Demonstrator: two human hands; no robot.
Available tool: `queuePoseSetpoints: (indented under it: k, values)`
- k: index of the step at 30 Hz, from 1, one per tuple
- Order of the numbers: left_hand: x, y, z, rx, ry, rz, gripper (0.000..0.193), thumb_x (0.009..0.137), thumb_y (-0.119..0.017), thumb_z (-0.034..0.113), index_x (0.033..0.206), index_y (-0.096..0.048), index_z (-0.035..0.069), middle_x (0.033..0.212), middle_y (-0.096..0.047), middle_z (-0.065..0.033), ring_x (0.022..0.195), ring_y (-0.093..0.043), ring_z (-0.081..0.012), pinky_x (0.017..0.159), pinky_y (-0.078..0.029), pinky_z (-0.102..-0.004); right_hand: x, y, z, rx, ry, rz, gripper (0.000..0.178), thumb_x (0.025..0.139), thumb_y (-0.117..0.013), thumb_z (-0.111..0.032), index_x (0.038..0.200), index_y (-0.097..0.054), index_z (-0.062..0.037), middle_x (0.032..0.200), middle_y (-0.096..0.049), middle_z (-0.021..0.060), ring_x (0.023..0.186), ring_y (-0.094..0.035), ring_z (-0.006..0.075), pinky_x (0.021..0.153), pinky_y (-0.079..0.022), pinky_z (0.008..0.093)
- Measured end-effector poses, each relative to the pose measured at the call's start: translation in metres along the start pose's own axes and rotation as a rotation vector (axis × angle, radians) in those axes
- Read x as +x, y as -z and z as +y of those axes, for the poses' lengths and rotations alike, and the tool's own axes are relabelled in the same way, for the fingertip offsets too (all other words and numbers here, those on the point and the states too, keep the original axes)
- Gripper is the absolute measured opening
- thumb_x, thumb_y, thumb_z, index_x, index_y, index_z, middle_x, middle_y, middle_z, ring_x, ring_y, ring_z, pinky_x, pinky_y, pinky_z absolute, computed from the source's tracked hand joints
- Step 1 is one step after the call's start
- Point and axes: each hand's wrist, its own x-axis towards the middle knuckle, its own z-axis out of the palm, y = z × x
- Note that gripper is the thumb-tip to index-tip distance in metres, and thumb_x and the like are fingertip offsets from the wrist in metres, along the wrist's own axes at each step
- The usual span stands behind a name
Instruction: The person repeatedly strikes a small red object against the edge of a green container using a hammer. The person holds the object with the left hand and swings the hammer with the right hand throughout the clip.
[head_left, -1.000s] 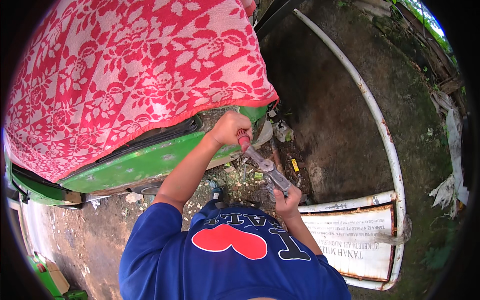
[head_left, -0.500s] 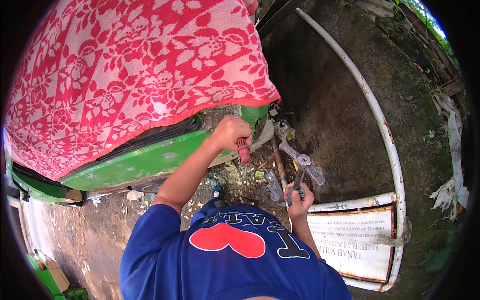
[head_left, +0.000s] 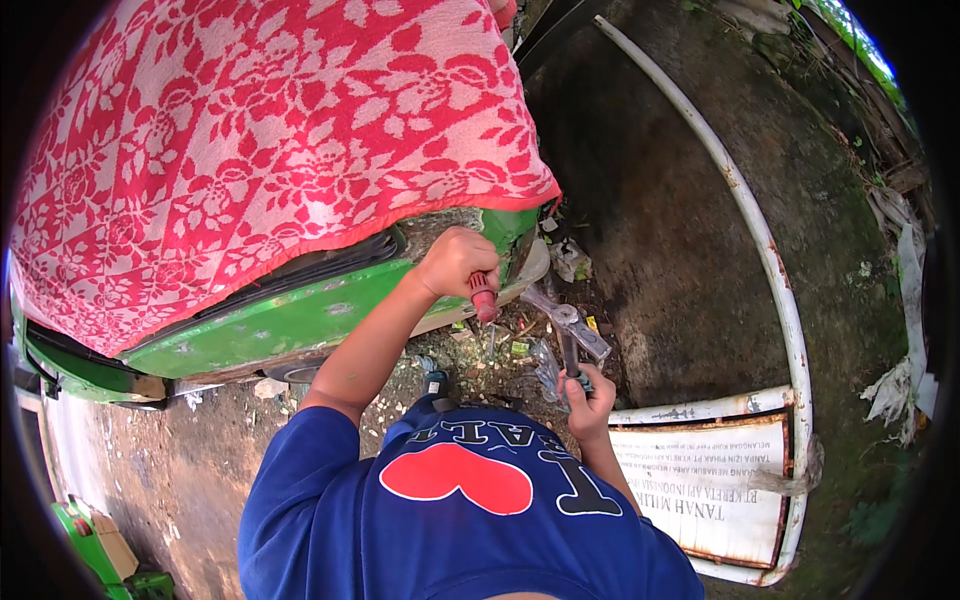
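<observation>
My left hand is wrapped round the red handle of a tool whose working end is hidden beyond the fist. It is held against or close to the worn corner of a green vehicle panel; contact cannot be made out. In my right hand is a hammer, gripped by its dark shaft, with the grey metal head up. One end of that head is near the butt of the red handle, with a gap between them.
A red and pink floral blanket covers the vehicle's top. Rusty white metal frame tubing curves along the right, with a white sign panel at its lower end. Rubble and litter lie on the ground below my hands.
The hammer has moved left, its head coming closer to the red handle, with my right hand shifting slightly left and up. My left hand has hardly moved.
</observation>
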Motion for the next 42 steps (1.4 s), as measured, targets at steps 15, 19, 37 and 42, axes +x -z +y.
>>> queuePoseSetpoints:
  k: [15, 19, 37, 42]
  values:
    - [0.001, 0.008, 0.002, -0.013, -0.011, 0.025, 0.027, 0.062, -0.065, 0.007, 0.054, -0.039, 0.007, 0.053, -0.038, -0.0082, 0.048, -0.045, -0.0299, 0.047, -0.037, -0.0411, 0.004, -0.008, 0.000, -0.092, 0.049, -0.046, 0.027, 0.085, -0.067, -0.019, 0.097, -0.064, 0.0047, 0.079, -0.067, 0.0111, 0.067, -0.063, 0.0175, 0.063, -0.047, 0.0279]
    - [0.002, 0.007, 0.000, 0.000, -0.006, 0.041, 0.028, 0.063, -0.065, 0.007, 0.054, -0.039, 0.007, 0.053, -0.039, -0.0086, 0.048, -0.046, -0.0299, 0.047, -0.037, -0.0413, 0.007, -0.010, -0.004, -0.111, 0.050, -0.035, 0.029, 0.085, -0.067, -0.020, 0.098, -0.064, 0.0052, 0.078, -0.067, 0.0117, 0.066, -0.064, 0.0207, 0.062, -0.048, 0.0283]
    - [0.002, 0.011, -0.004, 0.002, 0.035, -0.025, 0.024, 0.061, -0.074, 0.017, 0.057, -0.051, 0.010, 0.058, -0.056, -0.0057, 0.055, -0.059, -0.0277, 0.049, -0.044, -0.0378, 0.007, -0.025, -0.016, -0.340, 0.476, 0.057, 0.034, 0.085, -0.068, -0.033, 0.084, -0.061, -0.0002, 0.072, -0.063, 0.0136, 0.060, -0.063, 0.0296, 0.057, -0.050, 0.0346]
    - [0.001, 0.009, -0.005, -0.008, 0.045, -0.031, 0.025, 0.061, -0.074, 0.018, 0.057, -0.051, 0.010, 0.057, -0.056, -0.0060, 0.054, -0.057, -0.0286, 0.050, -0.043, -0.0389, 0.011, -0.018, -0.016, -0.111, 0.599, -0.062, 0.029, 0.085, -0.069, -0.027, 0.086, -0.062, 0.0012, 0.073, -0.063, 0.0152, 0.062, -0.062, 0.0304, 0.057, -0.049, 0.0356]
